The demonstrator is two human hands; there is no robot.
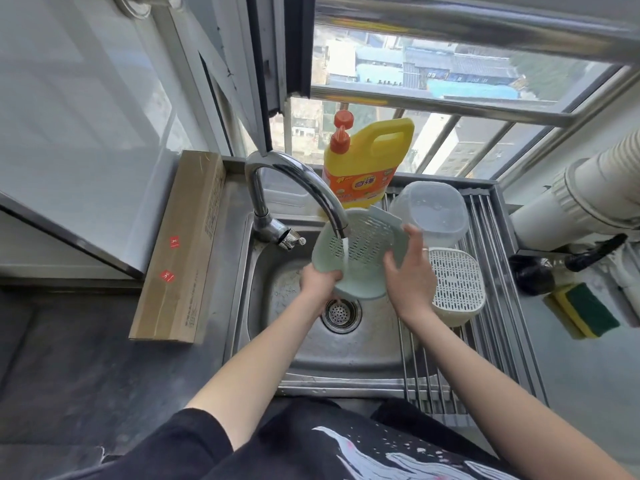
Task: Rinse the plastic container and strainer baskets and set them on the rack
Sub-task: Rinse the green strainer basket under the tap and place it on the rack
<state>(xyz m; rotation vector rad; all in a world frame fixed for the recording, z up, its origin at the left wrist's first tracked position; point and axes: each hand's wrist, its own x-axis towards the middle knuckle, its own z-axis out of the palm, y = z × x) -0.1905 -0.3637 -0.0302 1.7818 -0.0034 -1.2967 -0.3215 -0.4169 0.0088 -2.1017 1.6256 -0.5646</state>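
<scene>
We stand at the sink (363,355), its rack (491,341) of steel rods laid over the right side so wet things drain. On it the clear container (433,211) and white strainer (457,289) sit upturned, already shedding water. We tilt the green basket (360,251) under the tap (294,181) so the stream runs through its slots. Our left hand (320,280) is closed on its lower rim; our right hand (410,273) is half-open, bracing its side.
</scene>
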